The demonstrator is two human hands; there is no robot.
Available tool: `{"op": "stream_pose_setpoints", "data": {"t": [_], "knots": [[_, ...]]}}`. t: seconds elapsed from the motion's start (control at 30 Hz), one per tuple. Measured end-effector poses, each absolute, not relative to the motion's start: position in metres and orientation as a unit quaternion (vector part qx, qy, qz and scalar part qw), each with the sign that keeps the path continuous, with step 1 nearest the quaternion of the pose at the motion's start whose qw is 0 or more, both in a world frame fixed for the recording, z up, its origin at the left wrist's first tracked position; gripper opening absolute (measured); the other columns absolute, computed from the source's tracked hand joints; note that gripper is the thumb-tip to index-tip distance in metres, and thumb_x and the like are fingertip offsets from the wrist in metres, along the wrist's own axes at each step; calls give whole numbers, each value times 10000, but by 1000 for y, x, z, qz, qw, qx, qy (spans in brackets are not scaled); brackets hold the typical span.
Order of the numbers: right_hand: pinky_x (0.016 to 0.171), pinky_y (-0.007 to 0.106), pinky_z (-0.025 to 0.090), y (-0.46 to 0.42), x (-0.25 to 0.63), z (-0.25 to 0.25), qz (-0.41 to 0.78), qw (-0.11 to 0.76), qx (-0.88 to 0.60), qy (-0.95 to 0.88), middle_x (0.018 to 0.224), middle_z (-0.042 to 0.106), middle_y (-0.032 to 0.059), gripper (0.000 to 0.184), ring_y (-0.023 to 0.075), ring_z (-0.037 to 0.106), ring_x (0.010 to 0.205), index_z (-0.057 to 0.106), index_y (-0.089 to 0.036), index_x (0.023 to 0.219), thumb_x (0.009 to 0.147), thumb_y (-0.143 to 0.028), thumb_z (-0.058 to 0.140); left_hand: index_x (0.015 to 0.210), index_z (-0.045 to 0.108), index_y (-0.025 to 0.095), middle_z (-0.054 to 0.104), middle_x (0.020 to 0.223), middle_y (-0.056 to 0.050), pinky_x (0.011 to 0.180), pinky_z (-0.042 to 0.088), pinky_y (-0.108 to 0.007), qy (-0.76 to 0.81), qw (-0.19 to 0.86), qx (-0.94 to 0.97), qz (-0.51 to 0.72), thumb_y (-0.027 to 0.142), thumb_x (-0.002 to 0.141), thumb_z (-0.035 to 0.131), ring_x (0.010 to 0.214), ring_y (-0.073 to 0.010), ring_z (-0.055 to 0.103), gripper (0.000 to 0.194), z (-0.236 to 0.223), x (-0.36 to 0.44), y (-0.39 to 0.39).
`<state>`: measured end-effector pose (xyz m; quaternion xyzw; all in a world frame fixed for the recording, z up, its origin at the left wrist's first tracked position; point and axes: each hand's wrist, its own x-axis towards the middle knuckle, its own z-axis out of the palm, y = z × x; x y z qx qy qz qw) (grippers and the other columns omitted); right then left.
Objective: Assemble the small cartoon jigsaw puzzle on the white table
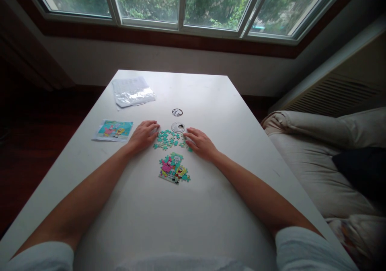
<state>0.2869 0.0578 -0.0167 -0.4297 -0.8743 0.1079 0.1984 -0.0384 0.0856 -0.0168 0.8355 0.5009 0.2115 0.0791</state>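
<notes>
Loose teal jigsaw pieces (167, 138) lie spread on the white table between my two hands. My left hand (144, 134) rests at the left edge of these pieces, fingers stretched out and holding nothing visible. On the other side, my right hand (200, 143) lies with fingers apart, its fingertips touching or covering a few pieces at the right edge. Nearer to me sits a partly joined jigsaw puzzle (174, 168) with a pink, a pale and a yellow cartoon figure. Its outline is uneven.
A packet with the cartoon picture (113, 130) lies left of my left hand. Farther back are a clear plastic bag with papers (132, 91) and two round cable holes, one with a grey cover (175, 128). A beige sofa (289, 162) stands right of the table (193, 222).
</notes>
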Motion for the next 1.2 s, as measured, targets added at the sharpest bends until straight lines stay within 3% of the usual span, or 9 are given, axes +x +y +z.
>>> {"op": "stream_pose_setpoints", "data": {"t": [0.2, 0.37, 0.57, 0.93, 1.2], "knots": [[1097, 435, 465, 63, 290, -19, 134, 272, -458, -836, 1333, 644, 83, 280, 238, 565, 1266, 714, -249, 1152, 1009, -331, 487, 1246, 680, 208, 613, 1367, -85, 1149, 411, -462, 487, 68, 841, 226, 358, 982, 503, 1293, -262, 518, 351, -16, -37, 85], [1075, 463, 472, 67, 288, -24, 118, 281, -450, -839, 1321, 647, 92, 274, 261, 568, 1245, 705, -274, 1207, 971, -279, 567, 1202, 699, 229, 642, 1325, -75, 1121, 446, -459, 459, 69, 851, 248, 336, 993, 498, 1269, -258, 534, 309, -12, -27, 79], [1042, 472, 486, 71, 285, -28, 108, 301, -457, -830, 1254, 677, 74, 194, 264, 587, 1190, 744, -283, 1081, 960, -256, 594, 1217, 686, 277, 631, 1350, -52, 1125, 442, -471, 394, 78, 885, 235, 295, 973, 534, 1294, -257, 512, 289, -7, -13, 70], [1049, 485, 470, 70, 286, -27, 103, 302, -474, -821, 1266, 665, 80, 182, 280, 566, 1196, 726, -262, 1071, 923, -236, 624, 1195, 701, 280, 637, 1345, -45, 1122, 442, -444, 361, 95, 898, 233, 293, 976, 546, 1284, -242, 524, 268, -5, -10, 67], [1058, 493, 459, 69, 286, -24, 115, 298, -480, -817, 1260, 668, 83, 136, 282, 562, 1209, 709, -248, 1021, 907, -227, 639, 1167, 717, 245, 673, 1294, -52, 1098, 450, -447, 460, 75, 843, 268, 206, 974, 478, 1220, -239, 571, 310, -9, -24, 77]]}}
